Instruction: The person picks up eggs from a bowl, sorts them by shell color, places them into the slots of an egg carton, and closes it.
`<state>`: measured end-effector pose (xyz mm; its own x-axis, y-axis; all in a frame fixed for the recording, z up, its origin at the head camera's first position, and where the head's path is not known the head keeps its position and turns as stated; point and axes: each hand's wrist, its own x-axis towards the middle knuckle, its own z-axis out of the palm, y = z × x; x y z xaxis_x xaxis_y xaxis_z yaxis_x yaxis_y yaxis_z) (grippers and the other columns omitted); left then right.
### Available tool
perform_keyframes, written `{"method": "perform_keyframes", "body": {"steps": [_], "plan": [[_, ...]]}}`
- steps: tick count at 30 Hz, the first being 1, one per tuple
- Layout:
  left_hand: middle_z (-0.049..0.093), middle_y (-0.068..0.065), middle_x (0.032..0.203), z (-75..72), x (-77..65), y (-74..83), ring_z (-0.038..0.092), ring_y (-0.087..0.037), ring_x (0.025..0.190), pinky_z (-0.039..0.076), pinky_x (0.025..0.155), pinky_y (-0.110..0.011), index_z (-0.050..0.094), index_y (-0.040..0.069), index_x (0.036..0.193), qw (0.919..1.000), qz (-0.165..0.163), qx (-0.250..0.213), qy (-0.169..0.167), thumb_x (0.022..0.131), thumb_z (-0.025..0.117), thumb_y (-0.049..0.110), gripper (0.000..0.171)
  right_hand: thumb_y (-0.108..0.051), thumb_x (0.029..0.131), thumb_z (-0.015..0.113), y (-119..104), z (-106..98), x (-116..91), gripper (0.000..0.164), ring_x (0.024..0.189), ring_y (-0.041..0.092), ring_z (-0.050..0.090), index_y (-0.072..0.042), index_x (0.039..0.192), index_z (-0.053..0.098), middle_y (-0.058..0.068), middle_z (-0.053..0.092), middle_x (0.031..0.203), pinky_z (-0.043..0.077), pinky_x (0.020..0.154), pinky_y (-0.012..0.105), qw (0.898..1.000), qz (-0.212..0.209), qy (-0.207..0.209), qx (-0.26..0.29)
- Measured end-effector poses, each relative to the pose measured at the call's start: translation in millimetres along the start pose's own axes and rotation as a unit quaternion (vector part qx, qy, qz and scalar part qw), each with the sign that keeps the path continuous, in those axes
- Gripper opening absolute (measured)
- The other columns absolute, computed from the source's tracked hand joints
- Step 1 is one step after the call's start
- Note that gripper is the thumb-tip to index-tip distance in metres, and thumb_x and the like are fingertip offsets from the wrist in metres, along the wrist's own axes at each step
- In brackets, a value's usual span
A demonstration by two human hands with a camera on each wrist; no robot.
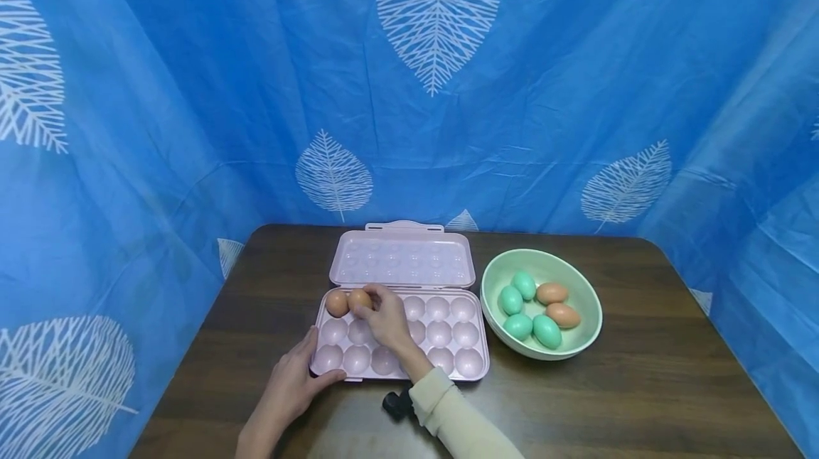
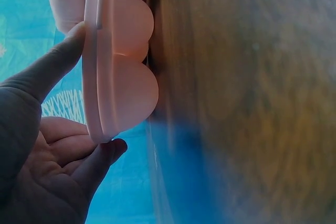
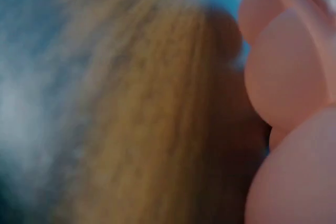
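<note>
One sleeve (image 1: 463, 413), eight eggs (image 1: 337, 304) (four green)

The right hand (image 1: 392, 320) partly hides the pale pink plastic egg tray (image 1: 439, 335); a cream fabric sleeve (image 1: 463, 418) partly covers an indistinct black object (image 1: 397, 406). Wrist views blur the dark brown wooden worktop (image 2: 262, 77).

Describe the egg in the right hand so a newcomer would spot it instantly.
On the dark wooden table, left of the round light-green bowl, lies an open pink plastic egg tray. Its far-left cup holds a brown egg. Beside it, nearer the bowl, the wanted brown egg alone is pinched by the right hand.
</note>
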<state>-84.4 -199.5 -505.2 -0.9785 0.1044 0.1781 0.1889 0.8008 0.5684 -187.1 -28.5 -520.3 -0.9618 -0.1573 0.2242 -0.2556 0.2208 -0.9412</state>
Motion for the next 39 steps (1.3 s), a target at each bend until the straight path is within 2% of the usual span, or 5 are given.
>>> {"method": "perform_keyframes", "body": {"steps": [10,19,25,30,39], "plan": [[0.049,-0.037,0.134,0.1,-0.1,-0.6,0.053,-0.047,0.121,0.045,0.098,-0.056,0.045,-0.02,0.134,1.0,-0.001,-0.002,-0.001,0.074,0.087,0.034,0.091,0.001,0.08,0.078,0.1,1.9,-1.9,0.029,0.095,0.024,0.069,0.0,0.108,0.068,0.014,0.071,0.104,0.056,0.081,0.031,0.996,-0.038,0.011,-0.084],[0.046,-0.037,0.137,-1.3,-0.7,2.0,0.05,-0.047,0.124,0.042,0.101,-0.055,0.042,-0.019,0.137,0.9994,-0.028,-0.01,-0.02,0.075,0.086,0.034,0.092,0.003,0.077,0.078,0.3,0.3,-5.7,0.031,0.092,0.024,0.068,0.0,0.107,0.071,0.011,0.071,0.102,0.055,0.08,0.032,0.989,-0.07,0.024,-0.129],[0.046,-0.037,0.137,-0.9,0.2,2.0,0.05,-0.047,0.124,0.043,0.101,-0.056,0.043,-0.019,0.137,0.9993,-0.029,-0.011,-0.019,0.075,0.086,0.035,0.093,0.001,0.078,0.078,-2.3,-0.3,-7.7,0.025,0.086,0.026,0.066,0.001,0.101,0.07,0.013,0.069,0.095,0.054,0.077,0.033,0.99,-0.057,0.063,-0.114],[0.046,-0.037,0.137,-1.1,1.0,2.2,0.051,-0.047,0.124,0.043,0.1,-0.055,0.042,-0.019,0.137,0.9991,-0.035,-0.009,-0.022,0.075,0.085,0.035,0.093,0.001,0.076,0.077,-2.7,-1.3,-8.6,0.031,0.087,0.032,0.065,0.004,0.105,0.068,0.016,0.068,0.097,0.054,0.08,0.04,0.991,-0.05,0.098,-0.08],[0.048,-0.037,0.136,-3.0,1.2,3.4,0.052,-0.047,0.122,0.044,0.099,-0.055,0.042,-0.019,0.137,0.999,-0.037,-0.009,-0.022,0.075,0.086,0.037,0.095,-0.006,0.085,0.076,-9.4,-14.3,-17.1,0.038,0.112,0.037,0.062,0.008,0.117,0.063,0.023,0.065,0.118,0.048,0.1,0.045,0.996,-0.037,0.07,0.044]]}}
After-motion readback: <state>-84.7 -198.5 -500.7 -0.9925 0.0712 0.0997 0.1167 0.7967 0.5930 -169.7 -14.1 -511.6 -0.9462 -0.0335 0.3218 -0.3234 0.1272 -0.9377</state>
